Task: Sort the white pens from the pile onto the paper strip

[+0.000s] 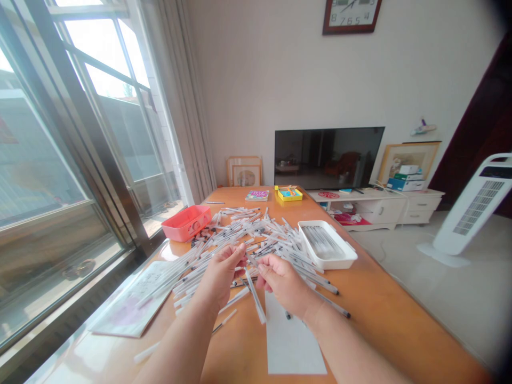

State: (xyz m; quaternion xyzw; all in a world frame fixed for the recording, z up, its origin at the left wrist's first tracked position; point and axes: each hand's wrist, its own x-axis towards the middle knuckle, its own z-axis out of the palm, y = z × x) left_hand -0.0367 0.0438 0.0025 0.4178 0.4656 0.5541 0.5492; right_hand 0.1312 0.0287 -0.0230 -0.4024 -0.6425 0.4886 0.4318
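Observation:
My left hand point(221, 274) and my right hand point(282, 281) meet over the near edge of a big heap of clear pens point(248, 237) on the orange wooden table point(376, 309). Both hands pinch one pen point(254, 290) between them. The right hand grips its upper end, and the left hand's fingertips close on the tip near it. The pen's barrel slants down toward me over a white sheet of paper point(292, 341). A white tray point(343, 260) with several pens in it lies just right of the heap.
A pink tray point(186, 223) sits at the heap's left. A yellow box point(288, 193) and a small book point(257, 196) lie at the table's far end. A printed sheet point(134, 304) lies near the window. A television, cabinet and white fan stand beyond.

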